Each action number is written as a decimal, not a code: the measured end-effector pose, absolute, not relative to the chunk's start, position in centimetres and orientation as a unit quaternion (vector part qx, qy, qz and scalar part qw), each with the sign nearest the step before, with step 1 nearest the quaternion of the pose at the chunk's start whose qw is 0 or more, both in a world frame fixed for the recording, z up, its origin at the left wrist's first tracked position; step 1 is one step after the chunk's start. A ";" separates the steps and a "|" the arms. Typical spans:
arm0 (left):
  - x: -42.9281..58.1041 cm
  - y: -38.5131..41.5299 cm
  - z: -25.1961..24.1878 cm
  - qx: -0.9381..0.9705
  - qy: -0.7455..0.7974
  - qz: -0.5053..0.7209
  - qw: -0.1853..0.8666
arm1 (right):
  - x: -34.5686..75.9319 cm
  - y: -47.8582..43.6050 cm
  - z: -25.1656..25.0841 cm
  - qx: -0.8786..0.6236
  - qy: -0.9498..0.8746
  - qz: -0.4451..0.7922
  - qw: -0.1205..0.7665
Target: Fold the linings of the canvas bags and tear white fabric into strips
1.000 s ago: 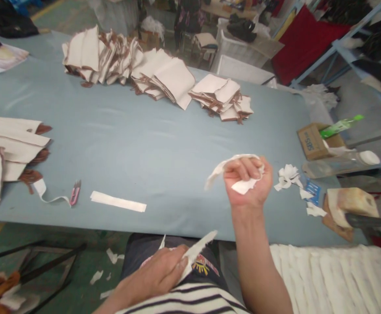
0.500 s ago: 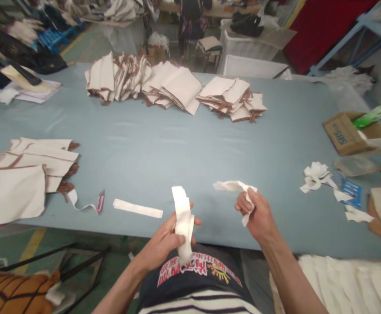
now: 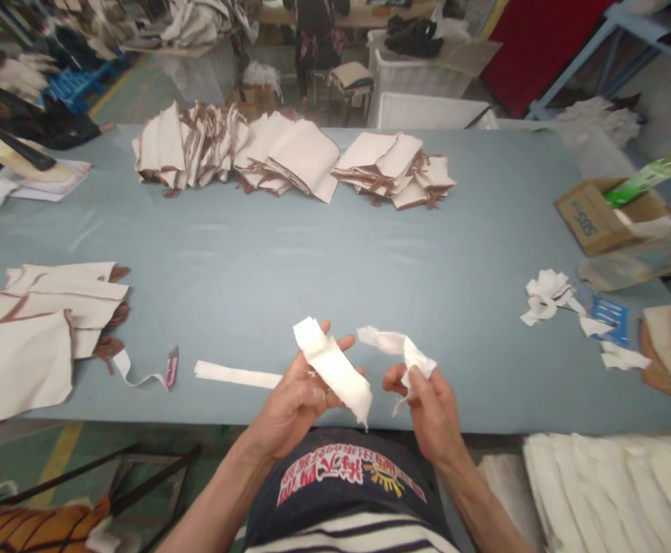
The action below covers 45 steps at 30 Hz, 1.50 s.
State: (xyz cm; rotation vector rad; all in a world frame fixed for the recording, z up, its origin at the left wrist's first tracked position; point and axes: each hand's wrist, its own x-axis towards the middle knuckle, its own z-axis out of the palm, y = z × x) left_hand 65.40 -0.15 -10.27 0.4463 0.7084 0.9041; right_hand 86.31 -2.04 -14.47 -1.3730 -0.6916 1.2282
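Note:
Across the fingers of my left hand (image 3: 303, 392) lies a small stack of white fabric strips (image 3: 338, 371), its lower end hanging loose toward my right hand. My right hand (image 3: 430, 407) pinches a crumpled white cloth scrap (image 3: 417, 357) between thumb and fingers; one end of it trails off to the left above the table. On the table just left of my left hand rests a flat white strip (image 3: 237, 374), partly hidden by that hand. Further left are pink-handled thread snips (image 3: 172, 366) with a narrow white tape (image 3: 133, 376) beside them.
Cream cloth pieces with brown edging (image 3: 41, 307) are piled at the left of the blue-grey table (image 3: 335, 261). More piles (image 3: 294, 157) line the far edge. White scraps (image 3: 547, 296), a blue packet (image 3: 610, 321) and a cardboard box (image 3: 594, 215) sit at right.
My right hand has come closer to my left with the crumpled scrap. The stack in my left hand has turned from upright to slanting, and those fingers have spread beneath it.

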 end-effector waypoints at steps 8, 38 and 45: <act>69.3 0.6 -9.7 0.186 0.336 0.460 0.801 | 83.5 -0.8 -13.5 -0.668 -0.391 0.376 0.509; 64.2 0.3 -19.2 0.456 0.582 0.063 0.670 | 85.1 0.8 -23.6 -0.761 -0.512 0.238 0.320; 69.8 0.8 -19.5 0.195 0.446 0.229 0.843 | 84.8 1.0 -21.3 -0.754 -0.490 0.235 0.370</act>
